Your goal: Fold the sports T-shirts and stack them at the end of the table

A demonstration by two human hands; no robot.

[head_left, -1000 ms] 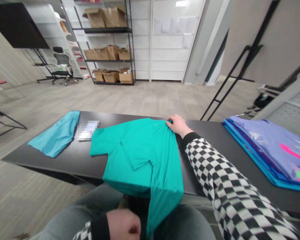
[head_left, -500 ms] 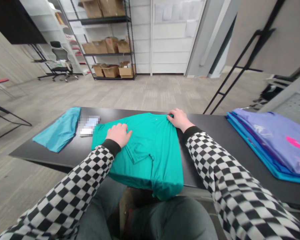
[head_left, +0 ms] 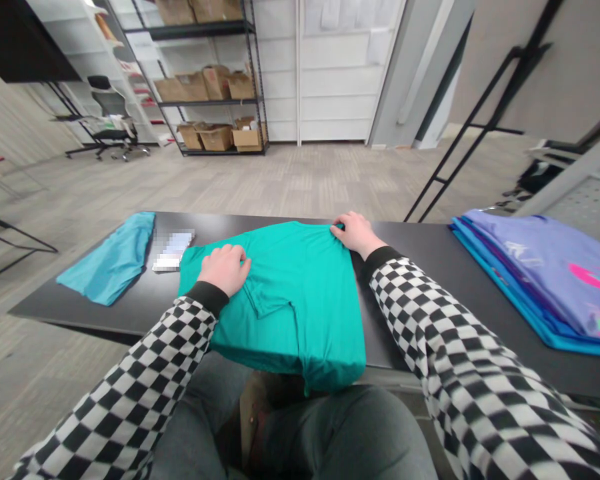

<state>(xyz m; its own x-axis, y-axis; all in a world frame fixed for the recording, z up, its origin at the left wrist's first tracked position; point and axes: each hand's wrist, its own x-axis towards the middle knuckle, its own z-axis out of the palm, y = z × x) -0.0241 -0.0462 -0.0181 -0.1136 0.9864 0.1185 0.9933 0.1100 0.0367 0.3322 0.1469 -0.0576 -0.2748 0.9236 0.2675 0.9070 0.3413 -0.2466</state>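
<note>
A green T-shirt (head_left: 300, 293) lies on the black table (head_left: 430, 267), its lower part hanging over the near edge onto my lap. My left hand (head_left: 224, 268) rests on the shirt's left side with fingers curled, pressing the cloth near the sleeve. My right hand (head_left: 354, 233) pinches the shirt's far right corner at the shoulder. Both arms wear black-and-white checkered sleeves.
A folded light-blue garment (head_left: 109, 265) lies at the table's left end, a small blurred card (head_left: 173, 243) beside it. A stack of purple and blue shirts (head_left: 545, 280) fills the right end. Behind are shelves with cardboard boxes (head_left: 205, 80) and an office chair (head_left: 105, 120).
My left hand came up from my lap onto the shirt's left side, then slid slightly left. More of the shirt now lies on the table. My right hand kept its hold.
</note>
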